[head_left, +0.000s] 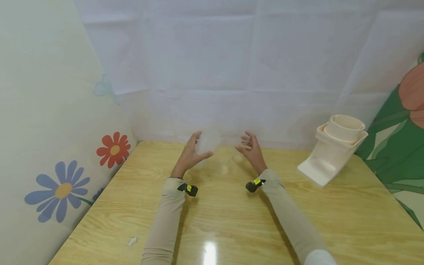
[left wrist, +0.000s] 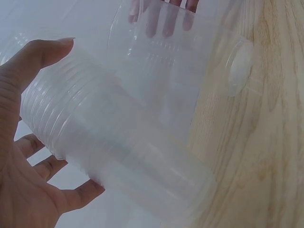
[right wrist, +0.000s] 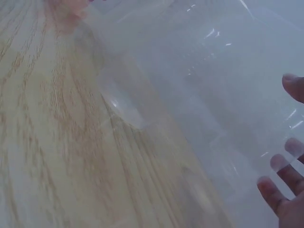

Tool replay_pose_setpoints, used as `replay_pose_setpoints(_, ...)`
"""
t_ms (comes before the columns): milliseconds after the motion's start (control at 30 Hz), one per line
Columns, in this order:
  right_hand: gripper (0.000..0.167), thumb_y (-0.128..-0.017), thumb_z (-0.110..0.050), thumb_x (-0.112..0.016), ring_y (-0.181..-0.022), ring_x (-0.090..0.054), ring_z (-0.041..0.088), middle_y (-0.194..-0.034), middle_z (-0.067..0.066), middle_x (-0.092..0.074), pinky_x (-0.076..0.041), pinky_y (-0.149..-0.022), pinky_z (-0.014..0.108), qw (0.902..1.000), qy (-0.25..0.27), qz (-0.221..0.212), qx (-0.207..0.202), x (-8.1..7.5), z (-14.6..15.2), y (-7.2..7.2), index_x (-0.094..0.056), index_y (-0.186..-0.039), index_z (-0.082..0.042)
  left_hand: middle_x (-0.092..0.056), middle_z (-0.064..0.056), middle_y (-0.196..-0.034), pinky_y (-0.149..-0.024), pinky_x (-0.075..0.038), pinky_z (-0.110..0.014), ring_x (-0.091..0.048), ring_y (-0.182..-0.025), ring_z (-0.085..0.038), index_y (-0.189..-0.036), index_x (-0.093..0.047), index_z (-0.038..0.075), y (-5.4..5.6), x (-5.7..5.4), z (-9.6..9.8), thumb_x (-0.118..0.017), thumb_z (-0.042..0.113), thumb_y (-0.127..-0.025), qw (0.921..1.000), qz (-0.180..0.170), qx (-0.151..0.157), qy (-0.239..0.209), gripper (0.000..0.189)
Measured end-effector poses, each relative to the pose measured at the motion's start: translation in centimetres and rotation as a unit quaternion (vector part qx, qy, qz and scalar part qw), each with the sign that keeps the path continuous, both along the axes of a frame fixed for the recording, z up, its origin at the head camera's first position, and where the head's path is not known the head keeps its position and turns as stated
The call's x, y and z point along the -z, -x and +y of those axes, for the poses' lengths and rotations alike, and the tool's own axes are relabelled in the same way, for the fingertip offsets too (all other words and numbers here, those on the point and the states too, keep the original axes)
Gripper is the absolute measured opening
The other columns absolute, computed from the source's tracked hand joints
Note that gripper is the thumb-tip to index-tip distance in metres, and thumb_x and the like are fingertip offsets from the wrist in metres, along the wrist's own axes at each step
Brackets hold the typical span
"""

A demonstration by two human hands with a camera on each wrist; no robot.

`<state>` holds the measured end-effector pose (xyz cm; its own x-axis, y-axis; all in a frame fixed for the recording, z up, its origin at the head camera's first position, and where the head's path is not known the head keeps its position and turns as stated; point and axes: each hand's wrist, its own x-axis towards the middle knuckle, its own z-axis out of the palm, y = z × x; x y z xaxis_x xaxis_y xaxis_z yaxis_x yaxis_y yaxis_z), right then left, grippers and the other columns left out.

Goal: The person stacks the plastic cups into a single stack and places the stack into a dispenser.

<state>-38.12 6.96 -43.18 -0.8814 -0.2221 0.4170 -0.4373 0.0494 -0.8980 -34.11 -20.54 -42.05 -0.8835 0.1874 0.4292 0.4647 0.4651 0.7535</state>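
My left hand (head_left: 193,151) grips a stack of nested clear plastic cups (left wrist: 118,128), thumb on one side and fingers on the other. The ribbed rims lie within the hand, and the closed end slants down toward the table in the left wrist view. Across from it, my right hand (head_left: 252,151) holds a clear plastic cup (left wrist: 161,57) by its wide end. Its fingertips (right wrist: 280,164) show through the see-through wall. In the head view this cup is barely visible. The two hands are apart, above the back of the table.
A cream plastic holder (head_left: 331,151) with a round tube on top and a flat foot stands at the table's right. A small white scrap (head_left: 131,241) lies front left on the wooden table (head_left: 225,221). White sheeting (head_left: 205,66) hangs behind.
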Motion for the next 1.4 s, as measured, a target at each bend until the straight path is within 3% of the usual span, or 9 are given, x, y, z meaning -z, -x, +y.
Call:
replay_pose_setpoints(233,0.074,-0.094,-0.005,-0.069,-0.128,-0.044,0.052,-0.145,0.033,-0.042,-0.038,-0.103,0.057,0.9999,0.002,0.015,0.008,-0.4,0.5,-0.5,-0.025,-0.153,0.004,-0.035,-0.02,-0.154,-0.097,-0.045,-0.06,-0.043,-0.132,-0.042,-0.156,-0.027,0.006,0.1,-0.2,0.0,-0.081,0.028,-0.086,1.0,0.004,0.0,0.007,0.092)
replay_pose_setpoints(500,0.073,-0.092,-0.002,-0.07,-0.126,-0.046,0.049,-0.143,0.033,-0.045,-0.041,-0.095,0.041,0.9983,0.017,0.046,0.032,-1.2,0.6,-1.3,-0.028,-0.151,0.006,-0.036,-0.019,-0.153,-0.093,-0.048,-0.059,-0.045,-0.13,-0.041,-0.156,-0.025,0.006,0.0,0.0,-0.1,-0.081,0.029,-0.086,1.0,0.002,0.002,0.005,0.092)
replay_pose_setpoints(967,0.074,-0.091,0.0,-0.069,-0.128,-0.046,0.049,-0.143,0.033,-0.045,-0.043,-0.091,0.03,0.9963,0.043,0.064,0.038,-2.6,0.8,-1.8,-0.027,-0.152,0.005,-0.038,-0.02,-0.15,-0.091,-0.049,-0.059,-0.048,-0.126,-0.041,-0.156,-0.026,0.005,-0.3,-0.2,-0.2,-0.081,0.027,-0.086,0.9999,0.012,0.005,-0.002,0.092)
replay_pose_setpoints(1267,0.074,-0.092,-0.001,-0.069,-0.127,-0.046,0.048,-0.144,0.031,-0.045,-0.043,-0.091,0.03,0.9959,0.037,0.072,0.039,-3.3,0.7,-2.5,-0.026,-0.152,0.005,-0.039,-0.019,-0.15,-0.091,-0.048,-0.06,-0.047,-0.127,-0.041,-0.156,-0.028,0.008,-0.3,-0.2,-0.2,-0.082,0.027,-0.085,0.9999,0.009,0.002,0.003,0.091)
replay_pose_setpoints(1400,0.072,-0.093,-0.003,-0.068,-0.127,-0.047,0.046,-0.143,0.03,-0.046,-0.044,-0.095,0.036,0.9945,0.032,0.09,0.043,-3.7,0.8,-2.8,-0.028,-0.153,0.002,-0.038,-0.019,-0.151,-0.094,-0.047,-0.06,-0.045,-0.129,-0.04,-0.156,-0.027,0.008,-0.4,-0.5,-0.2,-0.082,0.027,-0.085,0.9999,0.009,0.003,0.008,0.091)
